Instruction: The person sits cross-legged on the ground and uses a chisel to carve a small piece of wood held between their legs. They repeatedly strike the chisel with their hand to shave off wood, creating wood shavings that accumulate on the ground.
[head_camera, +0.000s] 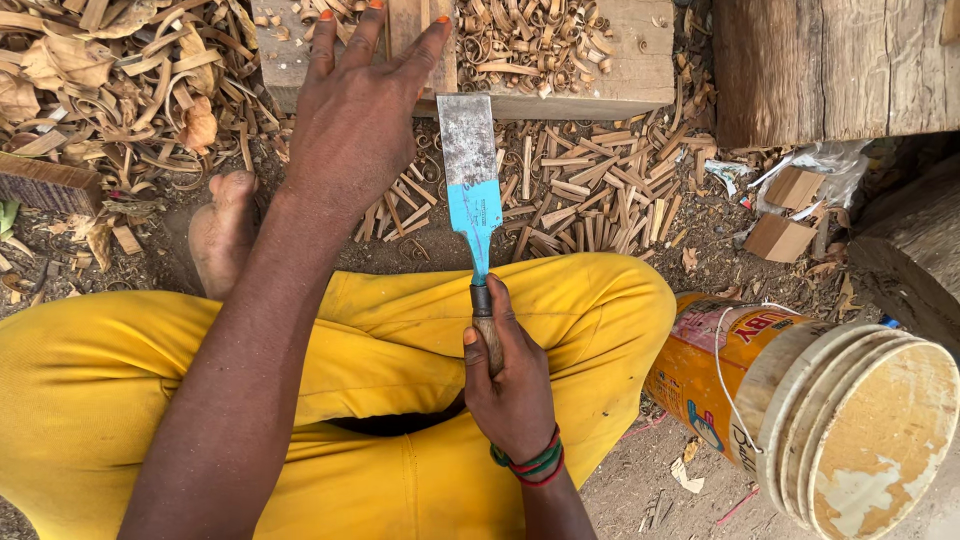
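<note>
Seated cross-legged in yellow trousers (420, 350), the person works w/ both hands over a pale wooden block (620, 70) lying at the far side of the scene. Right hand (510, 385) is closed tight round the brown wooden handle of a broad flat steel chisel w/ a blue-painted lower blade (472, 185); blade points away, its far edge at the near face of the block, prob. so the cutting end meets the wood square. Left hand (355, 120) is open, fingers spread flat, pressing on a narrow upright wood piece (420, 40) atop the block, just left of the blade, seemingly to steady it. Curled wood shavings (560, 190) litter the ground around. Near right, an orange plastic bucket stuffed w/ round wooden discs (800, 410) lies tipped on its side, well apart from the hands.
</note>
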